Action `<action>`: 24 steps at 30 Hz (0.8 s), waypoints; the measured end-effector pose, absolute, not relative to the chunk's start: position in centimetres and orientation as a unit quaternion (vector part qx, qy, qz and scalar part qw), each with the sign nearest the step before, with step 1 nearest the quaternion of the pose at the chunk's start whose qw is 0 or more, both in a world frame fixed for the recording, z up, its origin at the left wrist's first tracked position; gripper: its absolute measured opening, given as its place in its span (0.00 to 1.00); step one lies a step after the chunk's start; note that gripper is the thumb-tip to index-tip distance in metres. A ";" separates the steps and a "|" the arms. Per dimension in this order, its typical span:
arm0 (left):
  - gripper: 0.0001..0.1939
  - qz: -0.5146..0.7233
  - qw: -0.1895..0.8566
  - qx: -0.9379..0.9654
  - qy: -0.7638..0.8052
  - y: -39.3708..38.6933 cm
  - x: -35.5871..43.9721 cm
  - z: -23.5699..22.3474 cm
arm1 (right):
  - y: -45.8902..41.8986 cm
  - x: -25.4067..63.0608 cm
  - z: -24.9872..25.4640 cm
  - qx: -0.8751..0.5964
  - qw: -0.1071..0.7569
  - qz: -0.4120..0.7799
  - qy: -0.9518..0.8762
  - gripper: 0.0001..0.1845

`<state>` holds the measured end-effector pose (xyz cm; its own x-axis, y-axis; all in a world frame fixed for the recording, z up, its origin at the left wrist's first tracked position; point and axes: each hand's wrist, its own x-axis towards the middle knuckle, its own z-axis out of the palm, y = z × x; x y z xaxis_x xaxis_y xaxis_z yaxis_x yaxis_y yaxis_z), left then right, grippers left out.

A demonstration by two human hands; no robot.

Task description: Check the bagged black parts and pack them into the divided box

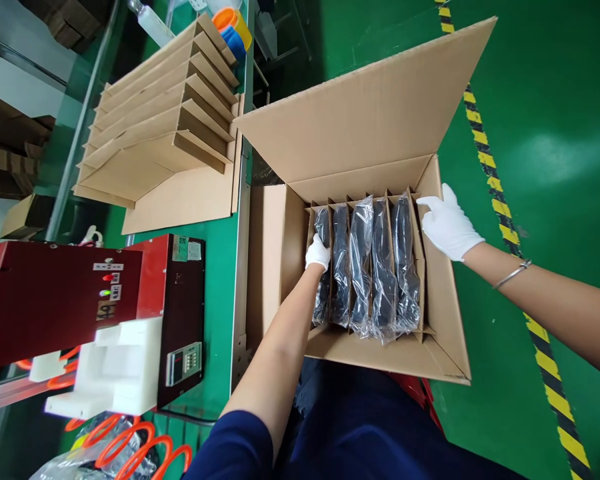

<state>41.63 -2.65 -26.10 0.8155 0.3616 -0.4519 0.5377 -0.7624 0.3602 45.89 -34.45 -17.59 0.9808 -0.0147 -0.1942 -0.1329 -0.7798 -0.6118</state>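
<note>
An open cardboard box (450, 313) stands in front of me, with a cardboard divider (419, 247) inside. Several black parts in clear plastic bags (361, 267) stand on edge in its slots, side by side. My left hand (318, 254), in a white glove, is closed at the leftmost bagged black part (322, 293); its fingertips are partly hidden down in the slot. On the far side of the box, my right hand (449, 223), also gloved, grips the right wall near the back corner, fingers over the rim. A large box flap (370, 107) stands raised at the back.
On the green bench to the left, a slotted cardboard divider set (150, 127) lies on flat cardboard. Nearer stand a red and black machine (183, 307), a white block (125, 367) and orange coiled hose (145, 447). Tape rolls (233, 30) sit at the back. Yellow-black floor tape (500, 207) runs right.
</note>
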 end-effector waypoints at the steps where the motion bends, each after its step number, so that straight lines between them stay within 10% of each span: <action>1: 0.29 -0.177 0.262 0.915 0.251 -2.5 41.5 -26.1 | -34.5 45.9 -17.7 -0.938 0.333 0.089 0.042 0.26; 13: 0.30 -0.111 0.443 0.857 0.241 0.8 39.3 -23.2 | -35.0 45.8 -18.4 -0.923 0.370 0.096 0.043 0.24; 24: 0.35 -0.061 0.288 0.941 0.169 -2.6 39.7 -22.7 | -34.7 45.8 -18.0 -0.926 0.360 0.100 0.051 0.26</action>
